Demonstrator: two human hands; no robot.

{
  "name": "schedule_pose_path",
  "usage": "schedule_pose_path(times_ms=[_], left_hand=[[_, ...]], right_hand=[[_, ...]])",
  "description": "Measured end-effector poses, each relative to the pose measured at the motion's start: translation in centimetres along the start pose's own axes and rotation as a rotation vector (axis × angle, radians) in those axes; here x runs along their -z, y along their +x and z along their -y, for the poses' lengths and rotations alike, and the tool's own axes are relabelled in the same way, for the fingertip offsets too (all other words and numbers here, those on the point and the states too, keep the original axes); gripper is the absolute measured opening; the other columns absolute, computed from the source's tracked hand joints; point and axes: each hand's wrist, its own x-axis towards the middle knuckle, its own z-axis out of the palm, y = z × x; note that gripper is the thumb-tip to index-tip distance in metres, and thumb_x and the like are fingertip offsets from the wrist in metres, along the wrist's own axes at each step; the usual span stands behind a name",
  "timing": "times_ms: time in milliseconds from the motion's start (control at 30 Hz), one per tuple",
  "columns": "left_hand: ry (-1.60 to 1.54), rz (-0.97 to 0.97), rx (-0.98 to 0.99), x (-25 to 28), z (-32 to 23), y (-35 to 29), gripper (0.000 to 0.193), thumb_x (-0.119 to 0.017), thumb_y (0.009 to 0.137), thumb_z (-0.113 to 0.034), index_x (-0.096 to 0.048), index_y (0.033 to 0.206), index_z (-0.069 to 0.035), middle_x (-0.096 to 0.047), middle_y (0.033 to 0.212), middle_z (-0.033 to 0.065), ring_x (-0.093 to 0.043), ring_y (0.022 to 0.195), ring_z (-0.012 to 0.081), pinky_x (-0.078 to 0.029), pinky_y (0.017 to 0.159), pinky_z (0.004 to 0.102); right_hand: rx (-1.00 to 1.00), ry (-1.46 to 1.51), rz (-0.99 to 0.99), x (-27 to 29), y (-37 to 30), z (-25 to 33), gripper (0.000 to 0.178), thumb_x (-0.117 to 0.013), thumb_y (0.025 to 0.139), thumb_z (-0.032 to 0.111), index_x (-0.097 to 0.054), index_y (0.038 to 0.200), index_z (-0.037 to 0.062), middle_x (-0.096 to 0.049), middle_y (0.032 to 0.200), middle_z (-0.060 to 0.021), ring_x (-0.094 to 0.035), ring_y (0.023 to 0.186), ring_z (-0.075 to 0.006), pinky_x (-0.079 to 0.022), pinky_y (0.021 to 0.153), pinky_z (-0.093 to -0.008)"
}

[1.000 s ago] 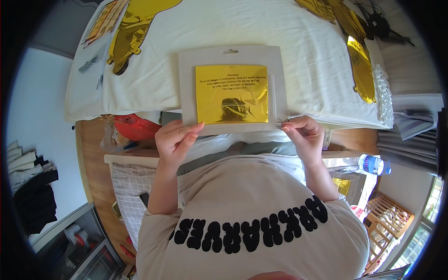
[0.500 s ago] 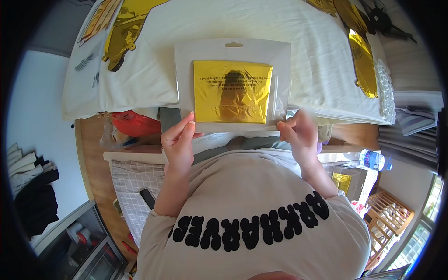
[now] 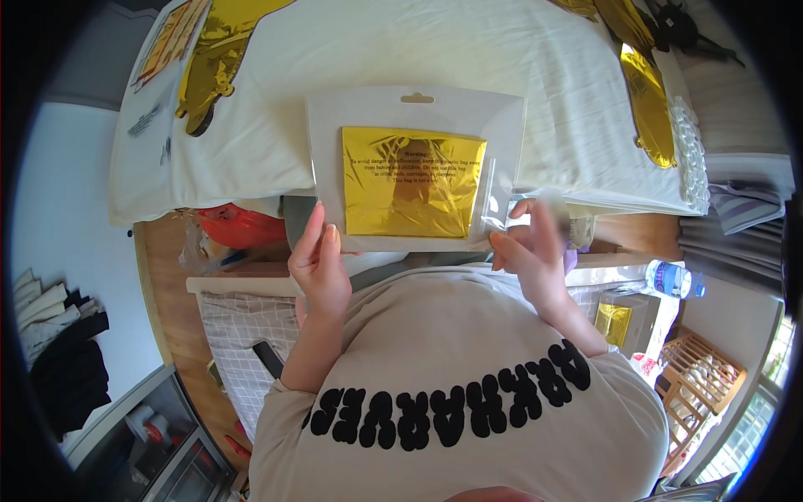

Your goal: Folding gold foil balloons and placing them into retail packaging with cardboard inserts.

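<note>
Between my hands is a flat clear plastic package with a pale grey backing and a hang slot at its top. Inside it lies a folded gold foil sheet under printed dark lettering, with a thin pale straw to its right. My left hand pinches the lower left corner, thumb in front. At the lower right corner, the thumb and bent fingers of my right hand grip the edge. The package is tilted toward me over the near edge of the white-covered table.
Flattened gold foil balloons lie at the table's far left and far right. Bubble wrap borders the right edge, near a black tool. Behind me are a phone, a water bottle and another gold package.
The package has come slightly closer to me, with both hands still at its lower corners. My right fingers have shifted and spread a little; my left fingers have straightened somewhat.
</note>
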Motion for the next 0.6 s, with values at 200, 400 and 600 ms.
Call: schedule_pose_path(times_ms=[200,400,600], left_hand=[[-0.028,-0.095,0.026,-1.9,-1.3,0.2,0.040,-0.055,0.104,-0.002,-0.052,0.144,-0.001,-0.065,0.114,0.0020,-0.043,0.073,0.0023,-0.035,0.064,0.0197],[-0.640,-0.010,0.235,-3.5,-1.5,-0.9,0.043,-0.051,0.109,-0.029,-0.047,0.144,-0.005,-0.053,0.143,0.0074,-0.055,0.119,0.0149,-0.043,0.103,0.0319],[0.029,0.399,0.302,-4.5,1.1,-4.2,0.039,-0.068,0.102,-0.024,-0.058,0.133,-0.003,-0.060,0.131,0.0045,-0.057,0.112,0.0125,-0.046,0.098,0.0303]], right_hand=[[-0.155,0.037,0.050,1.1,0.1,-1.1,0.013,-0.058,0.100,0.002,-0.049,0.103,0.0117,-0.064,0.082,0.0000,-0.061,0.061,-0.0081,-0.048,0.055,-0.0207],[-0.098,0.084,0.080,0.9,-0.2,-1.6,0.008,-0.052,0.107,0.007,-0.046,0.103,0.0104,-0.054,0.077,0.0016,-0.061,0.065,-0.0076,-0.034,0.053,-0.0201],[-0.024,0.095,0.154,-0.8,-1.1,-2.3,0.008,-0.045,0.111,0.011,-0.041,0.104,0.0104,-0.052,0.079,0.0009,-0.063,0.070,-0.0096,-0.040,0.058,-0.0224]])
